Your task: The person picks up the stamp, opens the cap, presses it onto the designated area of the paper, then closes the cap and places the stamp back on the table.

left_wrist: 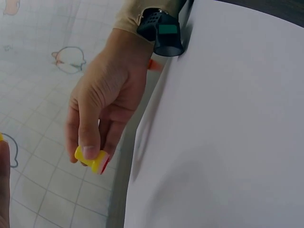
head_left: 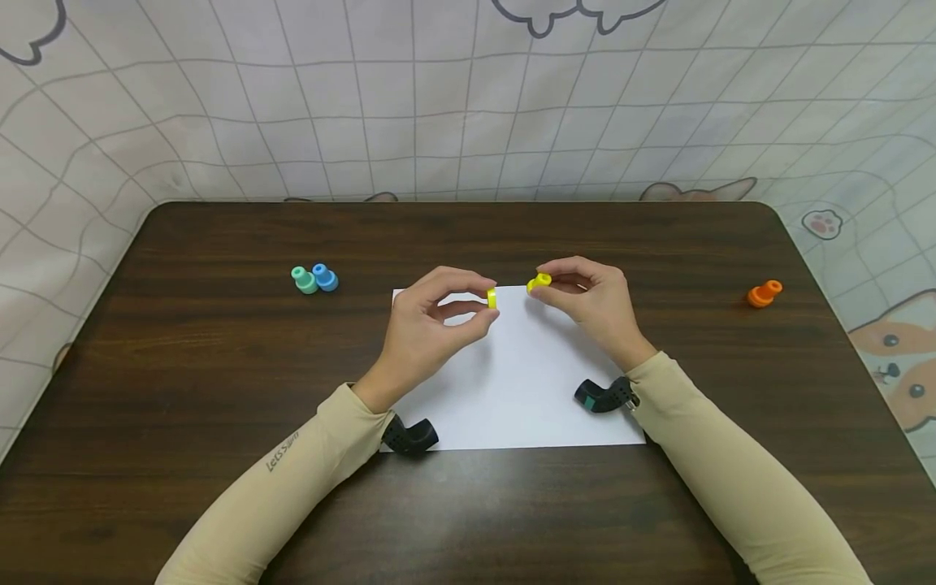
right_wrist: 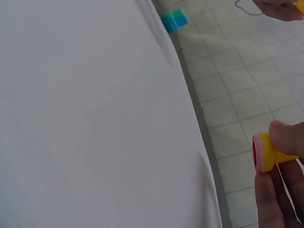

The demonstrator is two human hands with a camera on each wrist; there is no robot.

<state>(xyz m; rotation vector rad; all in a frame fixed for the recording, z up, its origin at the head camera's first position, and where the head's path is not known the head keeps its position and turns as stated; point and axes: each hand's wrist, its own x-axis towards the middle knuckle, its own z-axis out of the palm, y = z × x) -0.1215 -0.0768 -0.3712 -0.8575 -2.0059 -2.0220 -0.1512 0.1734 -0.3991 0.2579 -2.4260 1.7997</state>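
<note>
Above the white paper (head_left: 504, 398), my left hand (head_left: 431, 321) pinches a small yellow cap (head_left: 491, 298) between thumb and fingertips. Facing it, my right hand (head_left: 595, 305) grips a yellow toy stamp (head_left: 539, 280) by its knob near the paper's far edge. In the right wrist view the stamp (right_wrist: 267, 153) shows a pale rim and a red face without a cover. The left wrist view shows the same stamp (left_wrist: 90, 159) tilted under the right thumb. Cap and stamp are apart.
On the dark wooden table (head_left: 219, 390), a green stamp (head_left: 303, 280) and a blue stamp (head_left: 325, 277) stand side by side at the left. An orange stamp (head_left: 764, 293) is near the right edge. Behind the table hangs a white checked cloth (head_left: 439, 130).
</note>
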